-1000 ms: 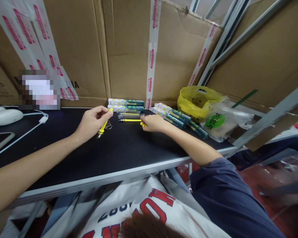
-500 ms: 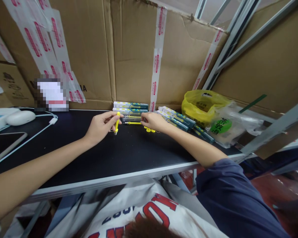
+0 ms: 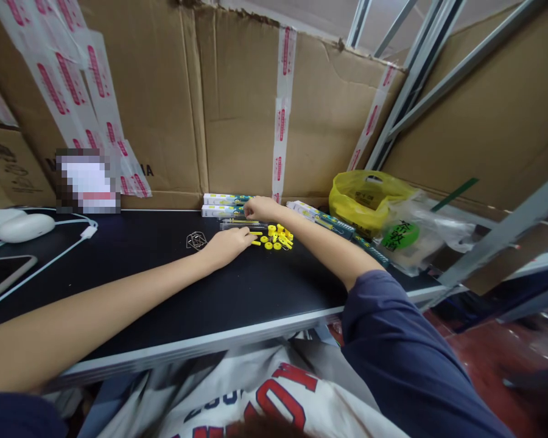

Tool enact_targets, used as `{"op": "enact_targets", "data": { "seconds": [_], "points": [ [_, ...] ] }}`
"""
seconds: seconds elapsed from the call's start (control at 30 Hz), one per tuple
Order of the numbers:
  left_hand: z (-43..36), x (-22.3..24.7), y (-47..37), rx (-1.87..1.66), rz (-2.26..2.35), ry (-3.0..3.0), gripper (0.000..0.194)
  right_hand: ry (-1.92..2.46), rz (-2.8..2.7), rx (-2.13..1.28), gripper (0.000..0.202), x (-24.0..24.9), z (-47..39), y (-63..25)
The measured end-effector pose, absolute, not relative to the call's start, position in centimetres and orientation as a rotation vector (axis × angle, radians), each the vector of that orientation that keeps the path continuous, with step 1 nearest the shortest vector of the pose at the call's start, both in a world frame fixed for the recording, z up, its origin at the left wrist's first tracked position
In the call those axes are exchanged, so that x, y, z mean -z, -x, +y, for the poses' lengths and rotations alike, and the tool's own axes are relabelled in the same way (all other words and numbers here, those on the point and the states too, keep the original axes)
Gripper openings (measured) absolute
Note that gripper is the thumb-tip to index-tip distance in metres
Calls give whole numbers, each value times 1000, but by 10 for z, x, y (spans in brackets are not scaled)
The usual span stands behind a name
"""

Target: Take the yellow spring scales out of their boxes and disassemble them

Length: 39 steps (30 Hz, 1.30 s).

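Observation:
My left hand (image 3: 232, 244) lies low on the black table, fingers closed about a yellow stick (image 3: 256, 243). A second yellow stick shows at its fingertips. My right hand (image 3: 262, 208) reaches further back, its fingers curled down beside the ends of two stacked slim boxes (image 3: 221, 211); whatever its fingers hold is hidden. Between the hands lie narrow clear plastic cases (image 3: 231, 225) with yellow inside. Just right of my left hand is a pile of small yellow parts (image 3: 279, 234), some of them round. Thin bent metal wires (image 3: 196, 241) lie left of my left hand.
More slim green-and-white boxes (image 3: 322, 219) lie right of my right forearm. Beyond them are a yellow plastic bag (image 3: 363, 204) and a clear bag (image 3: 408, 243). A phone (image 3: 4, 280) and white cable (image 3: 45, 264) lie left. Cardboard (image 3: 242, 121) stands behind the table.
My left hand has lowered and moved right, bringing its yellow stick down to the table beside the pile. My right hand has shifted back and left, uncovering the yellow parts.

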<state>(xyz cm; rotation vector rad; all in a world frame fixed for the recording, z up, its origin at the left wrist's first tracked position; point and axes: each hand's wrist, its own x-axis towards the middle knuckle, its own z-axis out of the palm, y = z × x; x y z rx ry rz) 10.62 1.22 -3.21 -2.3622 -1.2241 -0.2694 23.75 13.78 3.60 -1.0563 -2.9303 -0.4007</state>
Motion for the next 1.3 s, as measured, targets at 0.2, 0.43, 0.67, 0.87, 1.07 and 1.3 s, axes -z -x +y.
{"op": "enact_targets", "data": {
  "seconds": [0.2,0.43,0.67,0.87,1.07,1.3],
  "points": [
    [13,35,-98,436,-1276,2473,26,1050,-3008,300,22,-36,142,-218],
    [12,36,-99,476,-1331,2509,32,1166,-3126,109,26,-37,151,-210],
    [17,38,-98,458,-1328,2525,35,1208,-3160,119,30,-44,146,-199],
    [22,38,-96,501,-1378,2546,41,1118,-2925,412,23,-63,139,-212],
    [27,41,-94,555,-1383,2605,43,1052,-2898,412,21,-64,121,-242],
    [12,34,-99,487,-1225,2623,32,989,-3038,290,18,-46,105,-239]
  ]
}}
